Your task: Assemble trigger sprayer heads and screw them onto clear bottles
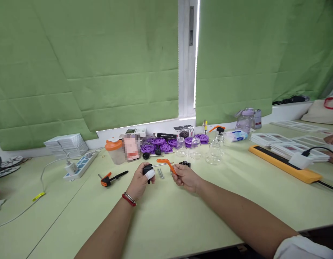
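Fingers largely cover the chunky black plastic part [147,168] in the left hand [141,180], which is curled shut around it; a thin silver metal rod [159,165] juts rightward from it. A pixelated patch obscures part of the upright pink-screened phone [132,149], and another person's hand [331,139] is cut off at the right edge. On the white printed box [185,131], "HOLDER" can be read; lettering on the long black box [164,135] is too small. The right hand [184,177] pinches the curved orange plastic lever [166,164] by its lower end — its upper end bends toward the left hand, overlapping the rod's line. Whether they touch — cannot tell. Slim silver screws [160,173] lie on the pale green desk [161,223] between both hands.
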{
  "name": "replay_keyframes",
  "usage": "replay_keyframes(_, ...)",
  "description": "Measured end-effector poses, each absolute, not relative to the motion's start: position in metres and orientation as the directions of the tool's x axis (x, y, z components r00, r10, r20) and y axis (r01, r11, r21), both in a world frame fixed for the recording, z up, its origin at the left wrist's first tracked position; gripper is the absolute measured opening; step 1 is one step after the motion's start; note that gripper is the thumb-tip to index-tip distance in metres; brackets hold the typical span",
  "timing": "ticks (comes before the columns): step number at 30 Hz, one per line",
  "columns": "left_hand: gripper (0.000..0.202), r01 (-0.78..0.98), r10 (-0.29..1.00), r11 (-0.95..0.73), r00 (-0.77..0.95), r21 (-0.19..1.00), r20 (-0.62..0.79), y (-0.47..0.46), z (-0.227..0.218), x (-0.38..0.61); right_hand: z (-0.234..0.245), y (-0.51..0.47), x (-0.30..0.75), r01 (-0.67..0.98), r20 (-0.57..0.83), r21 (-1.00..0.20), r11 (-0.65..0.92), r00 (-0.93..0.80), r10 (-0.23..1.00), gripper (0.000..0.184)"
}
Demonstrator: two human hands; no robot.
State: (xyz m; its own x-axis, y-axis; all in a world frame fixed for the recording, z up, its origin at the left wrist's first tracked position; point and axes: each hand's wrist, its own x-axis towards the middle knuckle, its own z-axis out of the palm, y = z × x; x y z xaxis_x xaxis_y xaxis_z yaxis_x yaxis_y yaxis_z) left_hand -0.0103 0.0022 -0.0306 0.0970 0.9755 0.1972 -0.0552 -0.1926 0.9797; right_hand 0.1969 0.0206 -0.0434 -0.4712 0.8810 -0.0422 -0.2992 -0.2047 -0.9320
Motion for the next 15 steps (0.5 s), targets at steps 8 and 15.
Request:
replay_keyframes(8, 0.04, -0.107, 0.967, -0.215, 0.113, 0.971, 0.227, -0.005, -0.025, -0.003, -0.041, 0.018, 0.197, -0.261, -0.021, -0.949, -0.179, -0.513, 0.858, 0.036)
replay_keyframes(15, 0.04, -0.036, 0.958, -0.207, 0.198, 0.978, 0.21, -0.017, -0.021, 0.011, -0.048, 0.01, 0.191, -0.147, -0.063, -0.974, -0.17, -0.546, 0.836, 0.036)
